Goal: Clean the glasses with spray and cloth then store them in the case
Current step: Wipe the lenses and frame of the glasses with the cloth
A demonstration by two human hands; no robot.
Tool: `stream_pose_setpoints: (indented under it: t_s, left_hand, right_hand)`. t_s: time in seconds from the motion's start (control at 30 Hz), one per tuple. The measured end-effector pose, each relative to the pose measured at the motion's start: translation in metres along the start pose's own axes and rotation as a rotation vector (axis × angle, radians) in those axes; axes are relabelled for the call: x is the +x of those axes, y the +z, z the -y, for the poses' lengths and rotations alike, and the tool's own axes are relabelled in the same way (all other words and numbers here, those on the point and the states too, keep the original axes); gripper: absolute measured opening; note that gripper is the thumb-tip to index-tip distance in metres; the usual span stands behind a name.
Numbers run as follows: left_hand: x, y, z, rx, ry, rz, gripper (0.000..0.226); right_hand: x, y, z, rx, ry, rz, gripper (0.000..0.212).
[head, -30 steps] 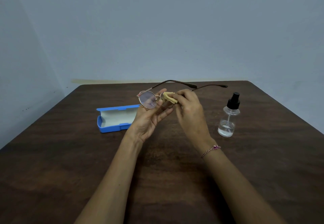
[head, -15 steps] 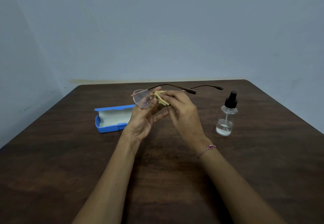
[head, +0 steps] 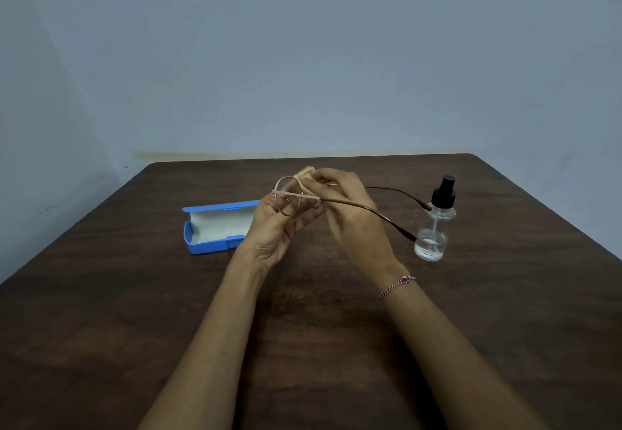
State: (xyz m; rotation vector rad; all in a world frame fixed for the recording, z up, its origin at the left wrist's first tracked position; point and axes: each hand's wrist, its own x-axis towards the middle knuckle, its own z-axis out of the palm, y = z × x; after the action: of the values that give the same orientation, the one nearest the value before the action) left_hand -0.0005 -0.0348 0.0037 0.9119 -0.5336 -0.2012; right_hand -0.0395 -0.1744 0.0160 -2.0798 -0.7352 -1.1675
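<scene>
Two hands meet over the middle of the table [head: 336, 345] in the head view, the only view. The left hand [head: 274, 227] pinches the glasses [head: 292, 195] by the frame front, lens ring upright. The right hand [head: 350, 214] is closed on the yellow cloth [head: 304, 173], pressed to the far lens. Both temples trail right, toward the spray bottle [head: 434, 224], so the long axis runs left to right. The open blue case [head: 218, 227] lies just left of the left hand, the nearer one for stowing; I judge the temples need folding first.
</scene>
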Motion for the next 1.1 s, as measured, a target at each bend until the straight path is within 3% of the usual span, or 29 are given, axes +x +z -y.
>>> stream_pose_setpoints:
  t_s: [0.33, 0.53, 0.77, 0.97, 1.1]
  left_hand:
    - [0.000, 0.006, 0.001, 0.085, 0.008, -0.025, 0.037]
    - [0.000, 0.004, -0.001, 0.106, 0.027, -0.066, 0.043]
    - [0.005, 0.004, 0.003, 0.130, 0.033, -0.079, 0.045]
    - [0.006, 0.004, 0.001, 0.064, 0.061, -0.111, 0.047]
    - [0.006, 0.001, 0.000, 0.078, 0.033, -0.125, 0.035]
  right_hand:
    - [0.004, 0.000, -0.011, -0.110, 0.100, -0.074, 0.039]
    - [0.003, -0.001, 0.003, 0.016, 0.085, -0.013, 0.040]
    - [0.002, 0.007, -0.009, -0.187, 0.145, -0.046, 0.045]
    - [-0.004, 0.011, -0.002, -0.117, 0.166, 0.036, 0.045]
    - [-0.003, 0.010, 0.002, -0.040, 0.114, 0.005, 0.041]
